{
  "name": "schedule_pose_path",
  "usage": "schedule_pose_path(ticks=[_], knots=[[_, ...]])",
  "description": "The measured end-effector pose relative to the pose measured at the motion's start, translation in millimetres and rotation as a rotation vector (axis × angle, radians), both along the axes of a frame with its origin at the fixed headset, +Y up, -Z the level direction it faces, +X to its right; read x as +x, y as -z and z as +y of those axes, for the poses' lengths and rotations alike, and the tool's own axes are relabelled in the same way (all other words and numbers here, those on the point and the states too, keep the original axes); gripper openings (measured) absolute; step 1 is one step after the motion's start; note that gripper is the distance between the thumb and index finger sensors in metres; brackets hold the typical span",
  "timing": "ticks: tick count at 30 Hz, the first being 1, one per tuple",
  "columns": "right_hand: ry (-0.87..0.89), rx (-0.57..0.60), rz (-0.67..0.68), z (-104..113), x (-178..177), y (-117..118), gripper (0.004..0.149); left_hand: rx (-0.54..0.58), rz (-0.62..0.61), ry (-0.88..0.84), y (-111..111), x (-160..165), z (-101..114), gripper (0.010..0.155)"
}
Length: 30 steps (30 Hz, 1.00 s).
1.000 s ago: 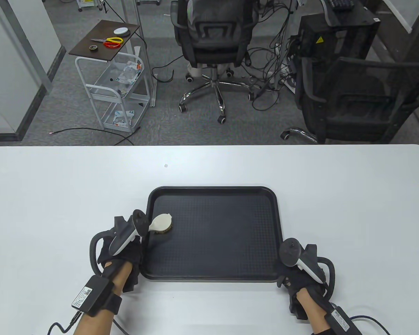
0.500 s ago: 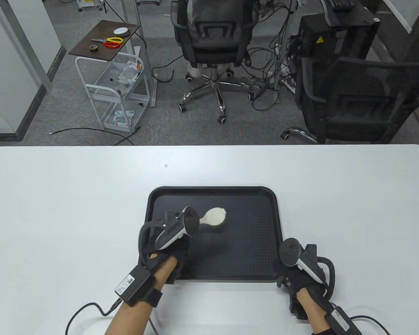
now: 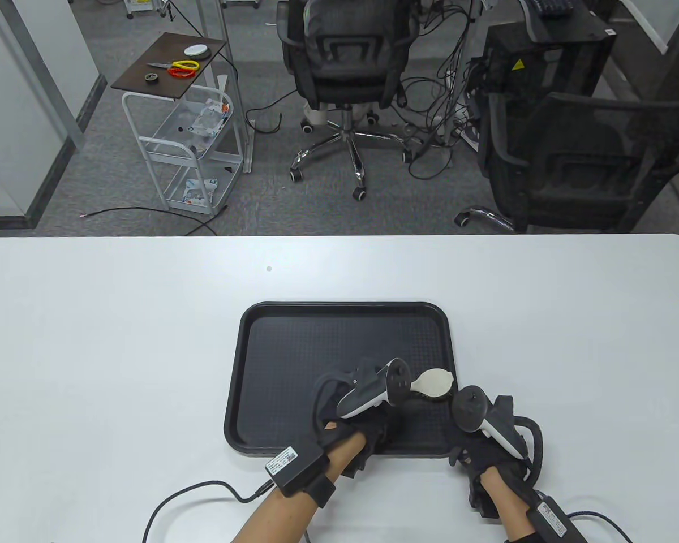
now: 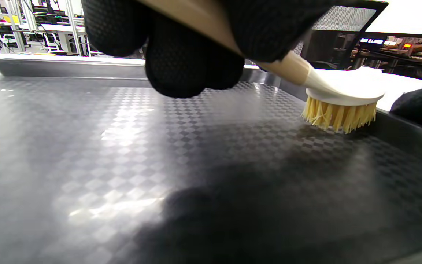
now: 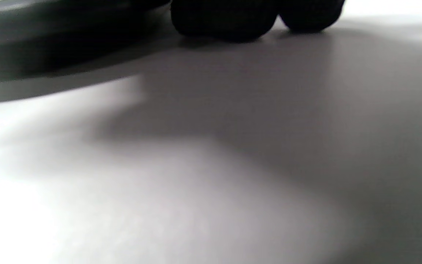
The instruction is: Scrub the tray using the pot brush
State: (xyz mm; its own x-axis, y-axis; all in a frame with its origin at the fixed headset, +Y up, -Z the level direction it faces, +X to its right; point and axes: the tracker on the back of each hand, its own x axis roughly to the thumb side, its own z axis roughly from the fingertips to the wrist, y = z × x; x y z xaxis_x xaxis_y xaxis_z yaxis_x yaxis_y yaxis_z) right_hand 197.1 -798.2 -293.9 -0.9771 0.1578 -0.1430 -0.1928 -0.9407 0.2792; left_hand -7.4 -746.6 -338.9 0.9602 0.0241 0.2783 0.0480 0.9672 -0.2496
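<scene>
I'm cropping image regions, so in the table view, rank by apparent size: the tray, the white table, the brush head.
1. white table: largest.
2. tray: mid-sized, partly covered by the left hand.
3. brush head: smallest.

Looks like an office or lab workroom, judging by the grey carpet floor (image 3: 90,192) beyond a white bench (image 3: 119,317). Furnished with two black mesh swivel chairs (image 3: 345,62), a black computer tower (image 3: 543,51) with a yellow warning sticker, and a tangle of loose cables (image 3: 430,107) across the floor. Also fitted with a white wire trolley (image 3: 195,153) topped by a dark board carrying scissors (image 3: 181,67) and a roll of tape (image 3: 151,77), plus rows of white shelving racks (image 4: 31,25) in the left wrist view.
</scene>
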Motion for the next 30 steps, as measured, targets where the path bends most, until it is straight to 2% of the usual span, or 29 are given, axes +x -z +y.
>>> schedule_pose_path(ticks=[6, 10, 16, 21, 26, 30], knots=[[0.001, 0.0, 0.0, 0, 0, 0, 0.072, -0.008, 0.071, 0.008, -3, -41, 0, 0.056], [0.001, 0.0, 0.0, 0, 0, 0, 0.072, -0.02, 0.154, 0.012, -4, -91, 1, 0.056], [0.002, 0.001, -0.001, 0, 0, 0, 0.071, -0.045, 0.31, 0.016, -11, -184, 5, 0.056], [0.002, 0.001, -0.002, 0, 0, 0, 0.071, -0.042, 0.422, 0.048, -19, -241, 12, 0.056], [0.002, 0.002, -0.002, 0, 0, 0, 0.071, -0.004, 0.459, 0.108, -22, -262, 21, 0.056], [0.001, 0.003, -0.002, 0, 0, 0, 0.071, 0.056, 0.412, 0.066, -22, -248, 35, 0.056]])
